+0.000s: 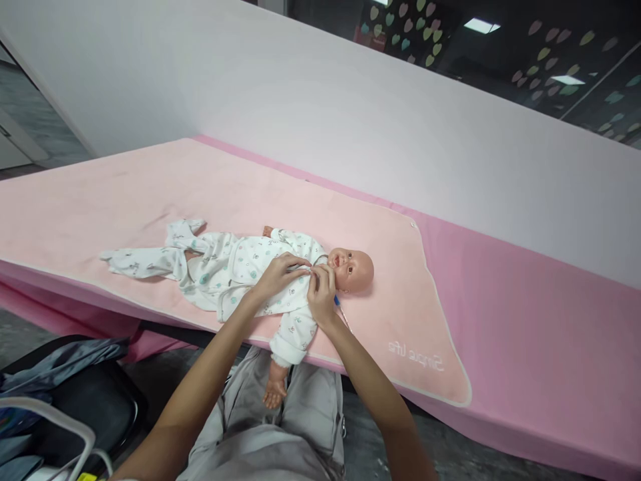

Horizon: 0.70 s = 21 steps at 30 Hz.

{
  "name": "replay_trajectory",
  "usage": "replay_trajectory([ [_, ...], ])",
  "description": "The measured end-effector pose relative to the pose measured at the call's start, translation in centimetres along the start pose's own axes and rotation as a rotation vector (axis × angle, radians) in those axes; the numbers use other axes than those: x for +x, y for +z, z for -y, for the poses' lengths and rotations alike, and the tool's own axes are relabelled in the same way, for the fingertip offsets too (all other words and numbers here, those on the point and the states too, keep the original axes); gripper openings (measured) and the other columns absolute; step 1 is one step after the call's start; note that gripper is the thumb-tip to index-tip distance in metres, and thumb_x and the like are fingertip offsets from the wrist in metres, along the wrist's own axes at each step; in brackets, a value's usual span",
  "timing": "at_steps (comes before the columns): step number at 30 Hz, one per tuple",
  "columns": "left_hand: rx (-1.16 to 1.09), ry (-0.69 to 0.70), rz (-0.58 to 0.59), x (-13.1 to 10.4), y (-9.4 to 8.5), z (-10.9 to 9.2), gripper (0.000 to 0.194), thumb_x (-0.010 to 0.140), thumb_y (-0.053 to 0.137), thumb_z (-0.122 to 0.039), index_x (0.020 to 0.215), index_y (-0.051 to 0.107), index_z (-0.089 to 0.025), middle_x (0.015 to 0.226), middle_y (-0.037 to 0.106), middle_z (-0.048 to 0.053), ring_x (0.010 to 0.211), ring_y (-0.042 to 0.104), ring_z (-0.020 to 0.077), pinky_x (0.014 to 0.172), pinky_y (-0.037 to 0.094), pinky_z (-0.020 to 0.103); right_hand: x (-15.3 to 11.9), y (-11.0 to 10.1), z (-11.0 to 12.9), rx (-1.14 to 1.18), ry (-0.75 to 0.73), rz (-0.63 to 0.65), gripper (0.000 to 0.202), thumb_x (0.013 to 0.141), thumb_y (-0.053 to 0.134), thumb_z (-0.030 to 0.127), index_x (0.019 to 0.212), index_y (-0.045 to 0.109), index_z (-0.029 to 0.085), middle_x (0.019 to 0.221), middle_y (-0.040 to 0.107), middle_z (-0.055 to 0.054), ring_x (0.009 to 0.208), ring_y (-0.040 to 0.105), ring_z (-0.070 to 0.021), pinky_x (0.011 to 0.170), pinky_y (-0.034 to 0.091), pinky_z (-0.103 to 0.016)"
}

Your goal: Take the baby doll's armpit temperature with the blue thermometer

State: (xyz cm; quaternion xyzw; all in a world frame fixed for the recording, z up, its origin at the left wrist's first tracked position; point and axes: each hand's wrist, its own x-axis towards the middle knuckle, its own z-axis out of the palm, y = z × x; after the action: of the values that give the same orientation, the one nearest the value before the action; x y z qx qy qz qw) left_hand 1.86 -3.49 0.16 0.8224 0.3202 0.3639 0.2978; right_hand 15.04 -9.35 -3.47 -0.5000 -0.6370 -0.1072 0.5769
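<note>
A baby doll (358,270) lies on its back with its head to the right, dressed in a white printed baby shirt (258,257). Patterned trousers (203,280) stretch to the left, with a bit of bare leg showing at a gap. My left hand (282,275) rests on the doll's chest, its fingertips closed at the shirt's neckline. Right beside it, under the doll's chin, my right hand (322,290) pinches the same neckline. The fingertips of both hands nearly meet; exactly what lies between them is partly hidden. One doll arm (275,387) hangs over the table edge towards me.
Under the doll is a pale pink mat (400,300) on a table with a darker pink cover (531,321). A small blue piece (337,300) with a pale cord lies by my right wrist. A black chair (95,401) holding cloth stands at lower left. A white wall (350,113) rises behind.
</note>
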Motion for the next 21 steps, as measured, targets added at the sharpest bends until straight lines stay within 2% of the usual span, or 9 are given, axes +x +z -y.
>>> replay_trajectory([
  [9, 0.013, 0.021, -0.046, -0.1, 0.4, -0.3, 0.026, 0.086, 0.052, -0.040, 0.094, 0.068, -0.022, 0.091, 0.068, 0.004, 0.090, 0.058, 0.0199, 0.085, 0.044, 0.033, -0.2, 0.1, -0.1, 0.087, 0.042, 0.022, 0.016, 0.090, 0.041, 0.012, 0.096, 0.054, 0.019, 0.090, 0.059, -0.007, 0.092, 0.056, -0.0163, 0.084, 0.051, -0.035],
  [11, 0.002, 0.009, -0.156, -0.3, 0.4, -0.6, 0.026, 0.088, 0.049, -0.039, 0.095, 0.067, -0.021, 0.095, 0.067, 0.004, 0.093, 0.057, 0.0196, 0.087, 0.044, 0.034, -0.3, 0.1, -0.2, 0.097, 0.035, 0.020, 0.017, 0.088, 0.041, 0.012, 0.094, 0.055, 0.019, 0.089, 0.059, -0.007, 0.091, 0.057, -0.0161, 0.083, 0.051, -0.033],
  [14, -0.043, -0.057, -0.393, -0.9, -0.3, -0.4, 0.027, 0.090, 0.046, -0.038, 0.098, 0.064, -0.020, 0.101, 0.065, 0.005, 0.097, 0.058, 0.0189, 0.087, 0.045, 0.032, -0.4, 0.0, -0.2, 0.089, 0.015, 0.031, 0.020, 0.087, 0.039, 0.011, 0.093, 0.057, 0.018, 0.089, 0.059, -0.007, 0.090, 0.057, -0.0160, 0.081, 0.050, -0.032],
  [16, -0.041, -0.097, -0.456, -1.5, -1.2, 0.1, 0.027, 0.090, 0.045, -0.038, 0.098, 0.064, -0.019, 0.100, 0.065, 0.005, 0.097, 0.058, 0.0192, 0.087, 0.045, 0.033, -0.5, -0.2, 0.0, 0.049, -0.013, 0.050, 0.022, 0.085, 0.039, 0.009, 0.092, 0.058, 0.018, 0.086, 0.061, -0.007, 0.087, 0.057, -0.0161, 0.079, 0.050, -0.032],
  [18, -0.009, -0.115, -0.407, -2.3, -2.2, 0.6, 0.028, 0.089, 0.045, -0.039, 0.095, 0.065, -0.020, 0.097, 0.066, 0.005, 0.096, 0.058, 0.0200, 0.088, 0.044, 0.035, -0.4, -0.4, 0.4, -0.026, -0.063, 0.059, 0.021, 0.083, 0.041, 0.008, 0.090, 0.058, 0.019, 0.083, 0.063, -0.006, 0.085, 0.057, -0.0171, 0.078, 0.048, -0.034],
  [21, 0.021, -0.081, -0.231, -3.4, -3.3, 0.9, 0.028, 0.088, 0.047, -0.041, 0.092, 0.066, -0.021, 0.095, 0.067, 0.005, 0.095, 0.058, 0.0207, 0.089, 0.044, 0.036, -0.1, -0.6, 1.2, -0.114, -0.138, 0.062, 0.020, 0.080, 0.046, 0.007, 0.090, 0.059, 0.020, 0.082, 0.065, -0.005, 0.087, 0.057, -0.0189, 0.086, 0.043, -0.039],
])
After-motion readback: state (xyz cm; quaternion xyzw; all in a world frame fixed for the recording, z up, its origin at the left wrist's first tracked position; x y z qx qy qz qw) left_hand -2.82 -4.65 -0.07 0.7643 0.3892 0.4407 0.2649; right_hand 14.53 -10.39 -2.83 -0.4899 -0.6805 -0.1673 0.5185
